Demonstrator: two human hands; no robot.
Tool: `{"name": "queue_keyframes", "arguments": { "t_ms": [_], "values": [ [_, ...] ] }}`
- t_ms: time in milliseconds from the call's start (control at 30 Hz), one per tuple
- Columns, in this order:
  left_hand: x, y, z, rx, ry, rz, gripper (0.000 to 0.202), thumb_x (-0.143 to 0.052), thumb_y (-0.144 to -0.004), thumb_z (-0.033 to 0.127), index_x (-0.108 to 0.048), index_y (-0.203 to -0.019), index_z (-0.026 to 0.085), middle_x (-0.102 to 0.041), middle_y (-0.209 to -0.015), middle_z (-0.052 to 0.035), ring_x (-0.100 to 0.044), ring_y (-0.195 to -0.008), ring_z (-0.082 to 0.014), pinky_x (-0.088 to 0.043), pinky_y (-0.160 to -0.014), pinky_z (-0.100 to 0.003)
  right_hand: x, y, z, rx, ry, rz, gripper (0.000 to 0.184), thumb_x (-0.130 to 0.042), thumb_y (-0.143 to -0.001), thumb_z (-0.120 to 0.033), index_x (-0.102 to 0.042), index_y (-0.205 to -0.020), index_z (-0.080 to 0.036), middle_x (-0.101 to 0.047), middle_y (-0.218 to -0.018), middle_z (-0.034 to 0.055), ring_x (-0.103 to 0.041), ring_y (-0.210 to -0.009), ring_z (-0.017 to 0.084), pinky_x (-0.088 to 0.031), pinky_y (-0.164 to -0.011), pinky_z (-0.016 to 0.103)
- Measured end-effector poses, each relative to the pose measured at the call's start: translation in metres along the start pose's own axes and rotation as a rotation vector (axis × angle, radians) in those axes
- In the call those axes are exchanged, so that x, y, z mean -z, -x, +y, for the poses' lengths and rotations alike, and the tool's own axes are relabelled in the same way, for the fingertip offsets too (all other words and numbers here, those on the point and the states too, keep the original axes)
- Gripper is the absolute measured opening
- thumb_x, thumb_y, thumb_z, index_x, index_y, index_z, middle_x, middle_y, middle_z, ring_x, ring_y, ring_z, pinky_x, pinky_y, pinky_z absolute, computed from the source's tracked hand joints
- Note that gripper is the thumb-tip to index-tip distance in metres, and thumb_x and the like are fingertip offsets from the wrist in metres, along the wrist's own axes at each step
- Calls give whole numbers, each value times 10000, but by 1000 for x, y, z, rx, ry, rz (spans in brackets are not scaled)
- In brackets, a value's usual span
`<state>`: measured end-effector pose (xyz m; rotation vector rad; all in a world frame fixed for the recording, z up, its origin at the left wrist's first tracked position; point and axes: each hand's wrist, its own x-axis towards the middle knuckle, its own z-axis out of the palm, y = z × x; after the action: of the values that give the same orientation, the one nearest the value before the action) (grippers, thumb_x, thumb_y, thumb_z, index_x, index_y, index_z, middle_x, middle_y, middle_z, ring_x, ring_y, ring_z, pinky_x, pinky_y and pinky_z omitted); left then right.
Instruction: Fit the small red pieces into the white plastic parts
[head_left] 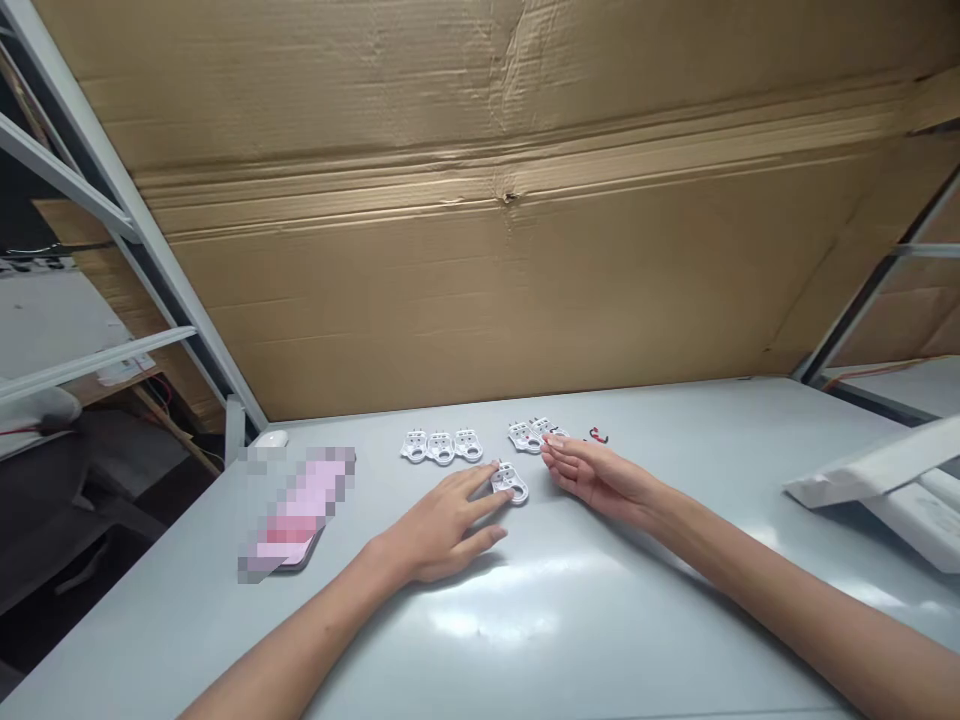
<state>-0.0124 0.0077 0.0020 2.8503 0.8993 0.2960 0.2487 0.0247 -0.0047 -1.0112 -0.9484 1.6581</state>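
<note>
My left hand [457,525] rests low over the table with its fingers stretched and spread. Its fingertips touch a white plastic part [510,482] with a round ring at one end, lying on the tabletop; the thumb is apart from it. My right hand [592,475] is closed, its thumb and fingertips together beside a pair of similar white parts [524,436], partly covering one. What those fingertips hold is too small to make out. Left of these, a row of three white ringed parts [440,448] lies flat. Small red and black pieces [598,435] lie behind my right hand.
A phone-like pink object [307,505], blurred out, lies on the grey table [525,640] at left, near a small white item [271,439]. White wrapped pieces [885,480] jut in at right. Cardboard [480,310] walls the back, between metal frame posts [150,230].
</note>
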Motion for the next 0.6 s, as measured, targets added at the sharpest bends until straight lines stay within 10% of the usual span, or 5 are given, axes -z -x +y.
{"name": "queue_keyframes", "arguments": {
  "t_ms": [600],
  "values": [
    [-2, 1, -2, -17, -4, 19, 445, -379, -1020, 395, -483, -1417, 224, -328, -1553, -119, -334, -1412, -314, -328, -1131, -476, -5, 5, -3, -108, -148, -60, 185, -584, -905, -161, -679, -1064, -159, -692, -1201, 111, -624, -1178, 194, -502, -1037, 280]
  ]
}}
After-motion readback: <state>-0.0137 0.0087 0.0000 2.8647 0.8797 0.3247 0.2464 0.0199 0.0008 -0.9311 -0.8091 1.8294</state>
